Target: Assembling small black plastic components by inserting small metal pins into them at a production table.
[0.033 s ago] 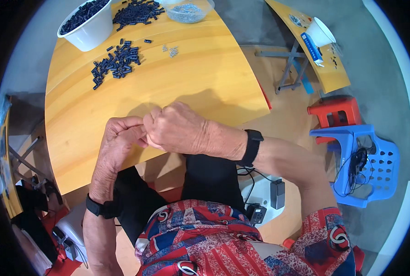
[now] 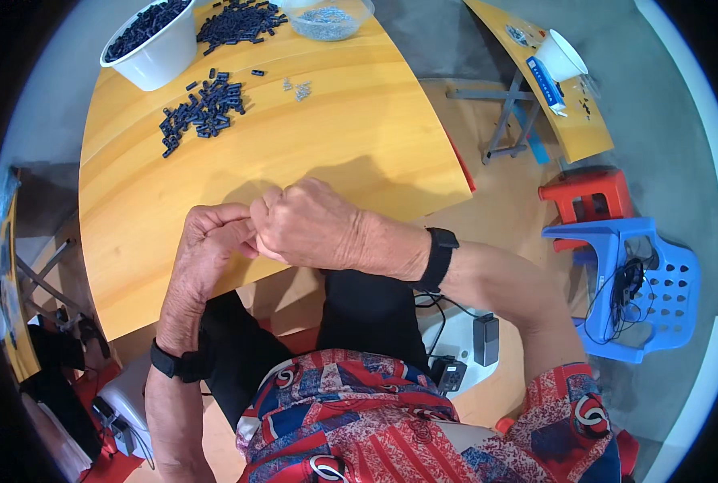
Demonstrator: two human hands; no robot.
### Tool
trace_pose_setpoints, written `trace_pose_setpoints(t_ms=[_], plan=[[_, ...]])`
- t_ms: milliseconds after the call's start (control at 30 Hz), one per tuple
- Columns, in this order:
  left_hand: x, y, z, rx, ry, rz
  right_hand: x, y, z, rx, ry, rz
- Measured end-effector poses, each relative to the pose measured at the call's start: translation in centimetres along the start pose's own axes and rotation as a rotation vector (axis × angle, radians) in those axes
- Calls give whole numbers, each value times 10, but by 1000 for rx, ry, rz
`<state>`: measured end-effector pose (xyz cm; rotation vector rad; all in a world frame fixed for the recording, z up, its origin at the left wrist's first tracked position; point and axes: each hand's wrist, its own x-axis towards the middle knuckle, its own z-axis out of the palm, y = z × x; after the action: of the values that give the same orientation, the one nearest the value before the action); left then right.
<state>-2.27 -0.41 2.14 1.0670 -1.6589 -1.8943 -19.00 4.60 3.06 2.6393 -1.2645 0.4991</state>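
The yellow worktop (image 2: pixel 335 137) carries a white bowl (image 2: pixel 154 40) of black pieces, a loose pile of black pieces (image 2: pixel 202 109) and a few small screws (image 2: pixel 299 88); the right hand (image 2: pixel 311 225) and left hand (image 2: pixel 210 245) meet at its near edge, fingers curled closed together; whatever they pinch is hidden, so I cannot tell; steady, close work above the worktop seems best.

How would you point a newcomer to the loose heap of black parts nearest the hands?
Start at the yellow table and find the white bowl of black parts at its far left corner. Just below that bowl, toward the person, lies the black heap. Unlike the other heap by the clear bowl, it lies closer to the hands.
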Motion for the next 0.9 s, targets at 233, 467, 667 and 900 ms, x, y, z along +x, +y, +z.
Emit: trace_pose_setpoints(t_ms=[233, 467, 667, 900], plan=[[1, 0, 5, -20, 22, 22, -11, 5, 0, 97, 141, 134], [1, -4, 4, -29, 4, 19, -17, 6, -1, 191, 213, 280], [-2, -4, 1, -34, 14, 20, -10, -3, 8, 206, 235, 255], [-2, -7, -5, -91, -31, 67, -16, -1, 5, 337, 341, 272]])
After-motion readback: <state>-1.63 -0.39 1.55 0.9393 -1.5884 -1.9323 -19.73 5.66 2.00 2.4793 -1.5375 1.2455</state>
